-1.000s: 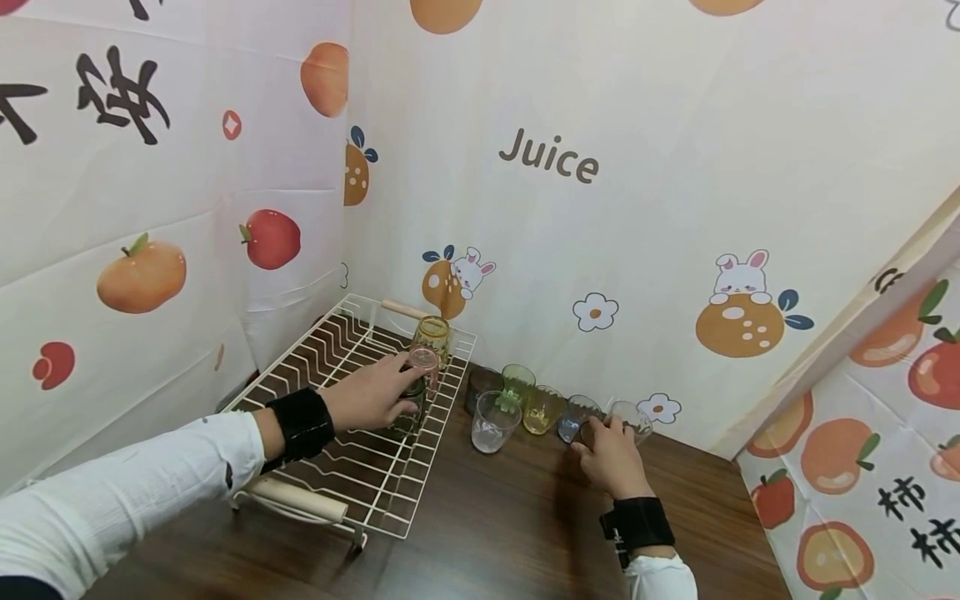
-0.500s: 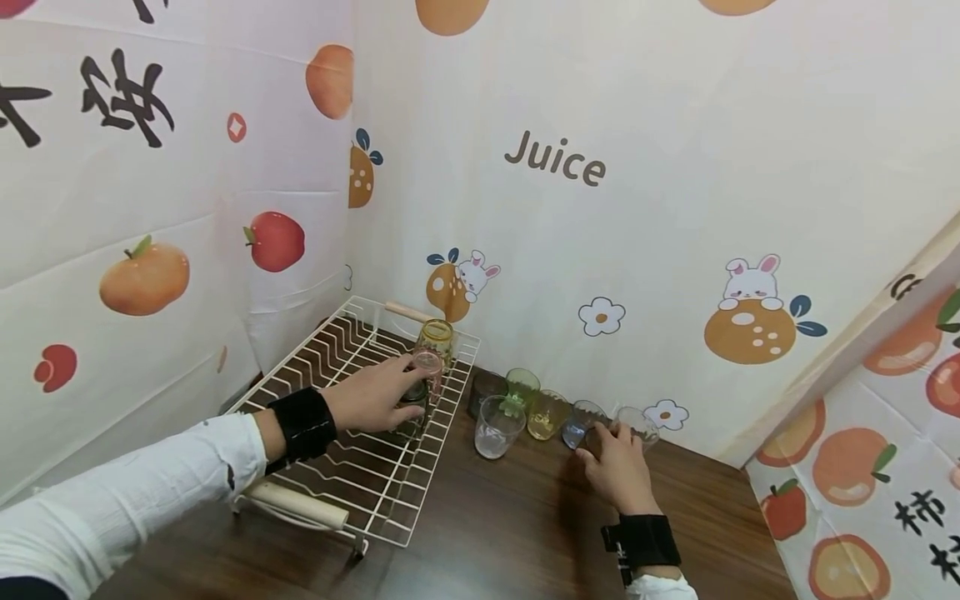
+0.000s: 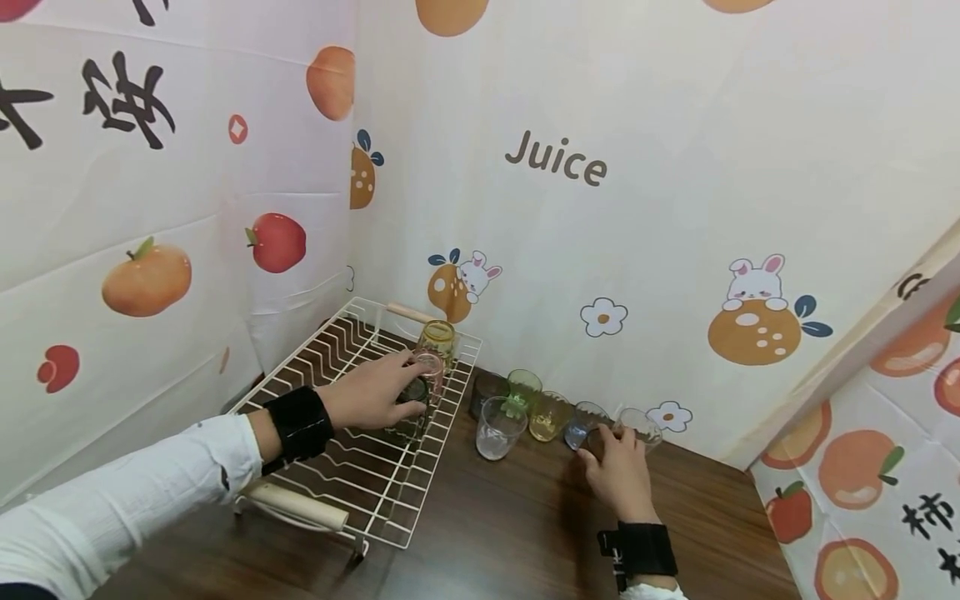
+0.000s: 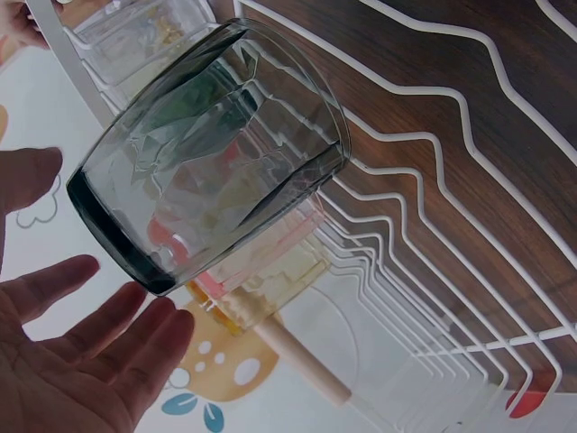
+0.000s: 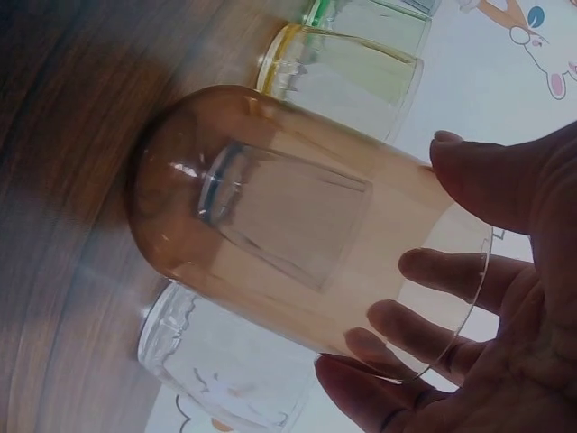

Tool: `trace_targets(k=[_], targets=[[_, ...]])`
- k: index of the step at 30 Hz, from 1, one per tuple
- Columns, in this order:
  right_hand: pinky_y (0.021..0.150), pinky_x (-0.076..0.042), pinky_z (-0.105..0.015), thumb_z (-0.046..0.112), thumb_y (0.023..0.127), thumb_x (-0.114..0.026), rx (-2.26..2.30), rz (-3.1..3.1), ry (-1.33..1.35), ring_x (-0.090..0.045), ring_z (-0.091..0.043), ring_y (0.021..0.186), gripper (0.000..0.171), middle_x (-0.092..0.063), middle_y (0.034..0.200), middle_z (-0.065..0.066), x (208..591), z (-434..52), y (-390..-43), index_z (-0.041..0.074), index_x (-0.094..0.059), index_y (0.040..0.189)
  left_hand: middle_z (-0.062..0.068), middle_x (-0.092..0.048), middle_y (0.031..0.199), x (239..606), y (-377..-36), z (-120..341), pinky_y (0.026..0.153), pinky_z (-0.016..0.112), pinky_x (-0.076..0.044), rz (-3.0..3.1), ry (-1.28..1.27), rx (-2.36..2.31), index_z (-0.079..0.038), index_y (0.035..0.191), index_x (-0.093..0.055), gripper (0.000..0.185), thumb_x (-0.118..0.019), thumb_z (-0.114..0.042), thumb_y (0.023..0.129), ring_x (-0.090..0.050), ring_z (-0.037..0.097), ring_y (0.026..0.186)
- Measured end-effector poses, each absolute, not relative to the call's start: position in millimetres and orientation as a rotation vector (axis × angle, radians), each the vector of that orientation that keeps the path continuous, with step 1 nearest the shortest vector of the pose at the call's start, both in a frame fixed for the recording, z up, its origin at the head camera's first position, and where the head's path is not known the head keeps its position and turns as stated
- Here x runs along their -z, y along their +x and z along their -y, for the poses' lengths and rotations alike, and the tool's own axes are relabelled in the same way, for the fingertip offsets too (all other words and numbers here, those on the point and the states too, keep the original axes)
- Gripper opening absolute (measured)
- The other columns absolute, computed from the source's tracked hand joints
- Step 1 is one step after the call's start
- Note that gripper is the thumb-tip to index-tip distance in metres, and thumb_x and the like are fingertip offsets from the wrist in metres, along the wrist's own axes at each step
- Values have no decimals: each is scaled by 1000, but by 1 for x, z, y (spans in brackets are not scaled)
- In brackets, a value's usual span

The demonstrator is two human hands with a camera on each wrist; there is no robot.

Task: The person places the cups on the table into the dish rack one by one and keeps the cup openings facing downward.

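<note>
We judge the racking mid-step: left hand [image 3: 375, 396] spread beside the grey glass [image 4: 212, 144] on the rack [image 3: 360, 483] at centre-left, right hand [image 3: 618, 467] cupping the amber glass [image 5: 297, 244] at centre-right, to lift next.

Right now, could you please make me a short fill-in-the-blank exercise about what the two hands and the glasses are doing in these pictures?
1. The left hand is at a dark grey glass that stands on the white wire ____.
2. The right hand has its fingers round a glass tinted ____.
3. The word printed on the backdrop is ____.

Missing words: rack; brown; Juice
</note>
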State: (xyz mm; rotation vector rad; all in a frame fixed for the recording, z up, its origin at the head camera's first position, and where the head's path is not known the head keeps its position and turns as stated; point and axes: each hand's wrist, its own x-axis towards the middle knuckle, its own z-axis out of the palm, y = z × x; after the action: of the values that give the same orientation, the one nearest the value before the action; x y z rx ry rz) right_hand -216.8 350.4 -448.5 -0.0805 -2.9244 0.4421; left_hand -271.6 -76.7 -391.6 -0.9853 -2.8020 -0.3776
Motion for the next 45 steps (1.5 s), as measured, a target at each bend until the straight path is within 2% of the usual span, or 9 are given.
trace_targets(k=[5,11,17,22,29,31,37,41,45], targets=[[111,-44,-70,28,104,-69,-470,2892,-70,-41,-57,135,65,-43,146,-38,453,-351,-217,-8,-48,154,11,-66,129,389,-270,77,86,44,-60,2766,-958,402,-15,153,-58,62,-70,-48,102,-68,22,106],[111,-43,-71,28,105,-68,-509,2832,-76,-39,-58,137,64,-44,146,-38,461,-353,-217,-7,-47,155,9,-67,126,387,-269,76,88,45,-61,2714,-970,443,-15,150,-61,60,-69,-51,102,-68,21,106],[111,-43,-69,30,106,-65,-583,2777,-141,-36,-53,138,65,-41,148,-35,471,-354,-215,-5,-46,157,8,-68,119,386,-267,75,87,44,-60,2710,-959,482,-14,148,-62,63,-65,-57,102,-67,20,101],[107,-45,-67,32,104,-67,-609,2732,-170,-38,-51,135,64,-42,143,-35,474,-353,-215,-5,-49,153,10,-69,123,385,-265,75,94,49,-60,2724,-926,519,-14,149,-62,69,-58,-65,103,-68,23,108],[108,-45,-69,38,103,-67,-730,2695,-225,-41,-53,136,66,-41,144,-35,463,-359,-215,-4,-49,150,12,-69,129,381,-262,73,99,50,-60,2742,-922,523,-15,151,-60,68,-60,-63,102,-69,26,114],[108,-47,-68,41,105,-64,-811,2676,-242,-47,-51,134,66,-43,143,-34,458,-361,-213,-4,-48,151,12,-69,129,381,-261,73,98,50,-60,2741,-919,522,-15,150,-60,68,-60,-63,102,-69,25,113],[102,-53,-56,41,111,-55,-1027,2536,-207,-60,-43,124,58,-52,140,-27,444,-361,-206,-4,-53,147,12,-68,126,383,-259,74,94,50,-60,2737,-915,513,-15,151,-60,68,-61,-61,102,-68,25,109],[96,-53,-37,41,113,-49,-1106,2508,-201,-59,-40,127,56,-50,145,-24,441,-365,-204,-3,-54,147,13,-68,127,386,-258,75,95,51,-60,2719,-924,490,-15,151,-60,66,-63,-60,102,-68,27,111],[89,-47,-17,46,114,-43,-1338,2465,-245,-57,-19,123,56,-56,137,-12,439,-370,-204,2,-55,146,13,-68,131,387,-258,75,98,52,-60,2706,-927,479,-15,150,-61,65,-63,-59,102,-67,29,116]])
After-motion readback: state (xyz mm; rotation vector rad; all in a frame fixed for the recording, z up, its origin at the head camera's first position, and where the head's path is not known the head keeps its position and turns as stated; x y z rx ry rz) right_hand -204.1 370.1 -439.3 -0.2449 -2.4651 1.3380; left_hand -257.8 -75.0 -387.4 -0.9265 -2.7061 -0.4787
